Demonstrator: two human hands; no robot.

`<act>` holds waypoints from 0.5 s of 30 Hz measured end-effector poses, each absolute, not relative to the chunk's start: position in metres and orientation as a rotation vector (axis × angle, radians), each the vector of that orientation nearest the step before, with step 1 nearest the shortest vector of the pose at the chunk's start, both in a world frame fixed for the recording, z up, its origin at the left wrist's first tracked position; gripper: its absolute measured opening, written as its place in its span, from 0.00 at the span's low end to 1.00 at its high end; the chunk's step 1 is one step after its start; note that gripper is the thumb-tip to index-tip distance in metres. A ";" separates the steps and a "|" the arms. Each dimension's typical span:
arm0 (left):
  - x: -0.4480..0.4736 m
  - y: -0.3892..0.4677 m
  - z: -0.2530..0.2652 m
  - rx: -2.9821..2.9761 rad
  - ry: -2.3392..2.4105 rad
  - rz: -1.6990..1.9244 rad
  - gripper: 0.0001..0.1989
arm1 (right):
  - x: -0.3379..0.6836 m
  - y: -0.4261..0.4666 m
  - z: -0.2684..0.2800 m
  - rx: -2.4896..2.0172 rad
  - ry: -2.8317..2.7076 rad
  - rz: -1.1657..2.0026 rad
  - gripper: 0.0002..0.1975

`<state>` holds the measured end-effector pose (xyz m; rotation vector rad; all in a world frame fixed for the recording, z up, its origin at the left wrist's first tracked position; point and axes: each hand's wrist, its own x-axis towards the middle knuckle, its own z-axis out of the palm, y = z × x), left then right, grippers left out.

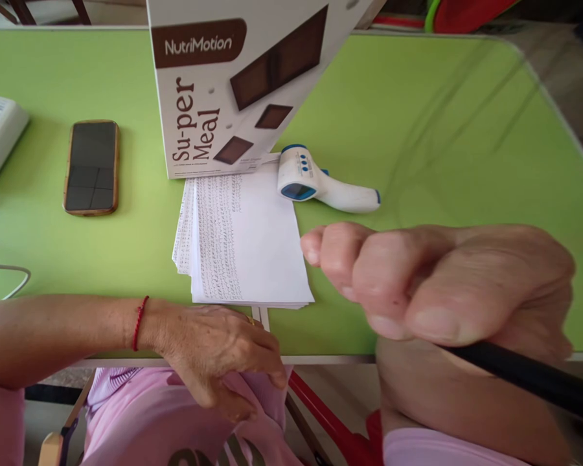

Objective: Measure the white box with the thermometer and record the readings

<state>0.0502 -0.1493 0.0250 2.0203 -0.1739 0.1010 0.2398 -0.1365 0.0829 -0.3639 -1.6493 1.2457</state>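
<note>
My left hand (218, 346), with a red string bracelet (139, 323) at the wrist, lies over the table's front edge. Its fingers are loosely spread and hold nothing. Close to the camera on the right, my right hand (447, 278) is curled into a fist around a black rod-like thing (534, 378), whose kind I cannot make out. Between the hands and farther back lies a stack of paper (272, 252) with rows of handwriting. A white and blue infrared thermometer (320, 181) lies at the stack's back right corner.
A white NutriMotion box (194, 84) stands upright behind the papers, against their back edge. A phone (92, 167) lies on the green table (140, 252) at left. Beyond it are a white device (0, 136) and a pale cable (17, 268). A red chair part (330, 414) shows below the table.
</note>
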 end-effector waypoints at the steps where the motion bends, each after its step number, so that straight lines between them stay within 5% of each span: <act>1: 0.050 -0.149 0.025 2.019 -0.173 0.100 0.20 | 0.240 -0.137 0.083 -0.381 -1.647 1.249 0.23; 15: 0.049 -0.151 0.024 2.014 -0.169 0.131 0.18 | 0.242 -0.127 0.072 -0.217 -1.696 1.313 0.14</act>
